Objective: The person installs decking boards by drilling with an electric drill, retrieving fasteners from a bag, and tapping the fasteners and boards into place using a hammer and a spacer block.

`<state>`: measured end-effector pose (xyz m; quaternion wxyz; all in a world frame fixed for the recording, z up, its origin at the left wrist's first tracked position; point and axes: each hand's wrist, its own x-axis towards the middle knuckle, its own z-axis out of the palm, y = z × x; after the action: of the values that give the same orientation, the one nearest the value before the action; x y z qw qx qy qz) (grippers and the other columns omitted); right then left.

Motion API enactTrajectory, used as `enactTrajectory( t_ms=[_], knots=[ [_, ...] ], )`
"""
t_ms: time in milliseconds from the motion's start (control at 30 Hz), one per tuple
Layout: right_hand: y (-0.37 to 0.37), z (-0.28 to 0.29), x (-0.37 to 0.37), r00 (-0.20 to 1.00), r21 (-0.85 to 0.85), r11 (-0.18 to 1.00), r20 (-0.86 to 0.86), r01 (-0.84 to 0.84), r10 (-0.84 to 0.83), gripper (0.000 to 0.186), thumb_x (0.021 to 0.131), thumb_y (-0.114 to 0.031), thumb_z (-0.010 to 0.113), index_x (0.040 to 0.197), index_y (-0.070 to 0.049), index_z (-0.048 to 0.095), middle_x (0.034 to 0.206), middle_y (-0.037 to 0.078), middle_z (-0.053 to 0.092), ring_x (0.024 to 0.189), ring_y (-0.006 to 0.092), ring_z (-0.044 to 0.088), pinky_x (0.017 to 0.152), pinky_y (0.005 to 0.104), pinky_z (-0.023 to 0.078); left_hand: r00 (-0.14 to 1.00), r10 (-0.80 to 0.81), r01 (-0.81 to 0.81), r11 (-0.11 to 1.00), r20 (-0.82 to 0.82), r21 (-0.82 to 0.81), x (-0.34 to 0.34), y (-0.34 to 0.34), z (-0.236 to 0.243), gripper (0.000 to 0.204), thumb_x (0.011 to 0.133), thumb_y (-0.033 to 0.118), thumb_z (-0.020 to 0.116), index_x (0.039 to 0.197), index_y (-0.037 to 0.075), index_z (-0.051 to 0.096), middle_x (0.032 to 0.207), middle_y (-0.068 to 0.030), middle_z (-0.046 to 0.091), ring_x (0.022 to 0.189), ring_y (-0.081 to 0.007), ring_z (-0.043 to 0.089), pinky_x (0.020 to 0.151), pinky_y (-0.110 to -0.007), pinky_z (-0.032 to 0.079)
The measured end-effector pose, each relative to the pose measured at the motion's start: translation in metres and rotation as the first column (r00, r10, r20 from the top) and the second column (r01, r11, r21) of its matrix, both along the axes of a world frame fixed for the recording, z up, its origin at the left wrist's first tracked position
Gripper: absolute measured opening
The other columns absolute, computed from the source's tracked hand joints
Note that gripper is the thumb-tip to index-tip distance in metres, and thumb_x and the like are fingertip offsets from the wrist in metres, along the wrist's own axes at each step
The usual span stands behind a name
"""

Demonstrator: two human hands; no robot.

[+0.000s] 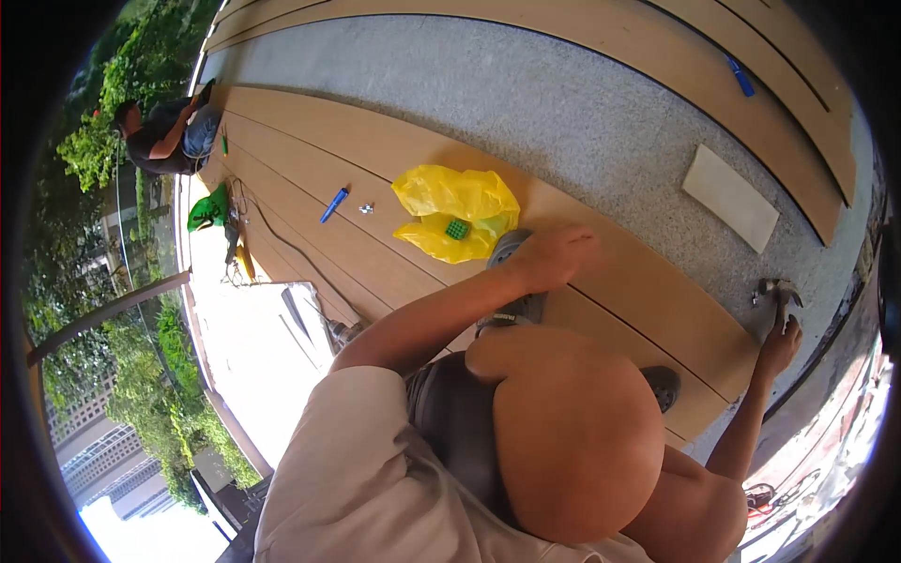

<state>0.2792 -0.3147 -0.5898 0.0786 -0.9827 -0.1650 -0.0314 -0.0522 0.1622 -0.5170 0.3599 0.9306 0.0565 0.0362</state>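
Observation:
My right hand (779, 347) is wrapped round the handle of a claw hammer (781, 291), whose head is over the grey concrete beyond the end of the boards. Small metal pieces (755, 298) show beside the hammer head. My left hand (554, 256) hovers over the brown decking board (638, 272), its fingers curled together; whatever they may hold is too small or hidden to make out. Next to it, a crumpled yellow plastic bag (455, 197) lies open with a green gridded piece (457, 229) inside. My bent knee hides part of the boards.
A blue marker-like tool (334, 205) and small metal parts (366, 208) lie on the decking left of the bag. A pale rectangular slab (730, 197) rests on the concrete (563, 84). Another blue tool (740, 75) sits on the far boards. A person (169, 141) squats at far left.

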Motion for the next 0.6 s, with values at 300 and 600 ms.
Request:
enactTrajectory(
  t_ms=[300,600],
  knots=[
    [-0.015,0.018,0.001,0.905,-0.045,0.987,-0.395,0.153,-0.158,0.05,0.092,-0.041,0.069,0.123,-0.003,0.059,0.109,0.023,0.071,0.107,0.0429,0.066,0.09,0.0493,0.052,0.986,0.165,-0.158,0.956,-0.008,0.248,-0.018,0.042,0.017,0.032,0.087,0.003,0.066,0.119,0.002,0.068,0.116,-0.0151,0.065,0.105,-0.0353,0.063,0.091,-0.044,0.053],
    [0.024,0.098,-0.006,0.639,0.205,0.868,-0.753,0.453,-0.156,0.035,0.088,-0.033,0.072,0.095,0.001,0.065,0.076,0.006,0.065,0.072,0.0163,0.066,0.06,0.0337,0.051,0.926,-0.313,0.194,0.872,0.209,0.449,0.274,-0.05,-0.061,0.068,0.084,0.021,0.077,0.143,0.001,0.05,0.136,-0.0186,0.06,0.123,-0.0362,0.057,0.108,-0.045,0.044]
  ],
)
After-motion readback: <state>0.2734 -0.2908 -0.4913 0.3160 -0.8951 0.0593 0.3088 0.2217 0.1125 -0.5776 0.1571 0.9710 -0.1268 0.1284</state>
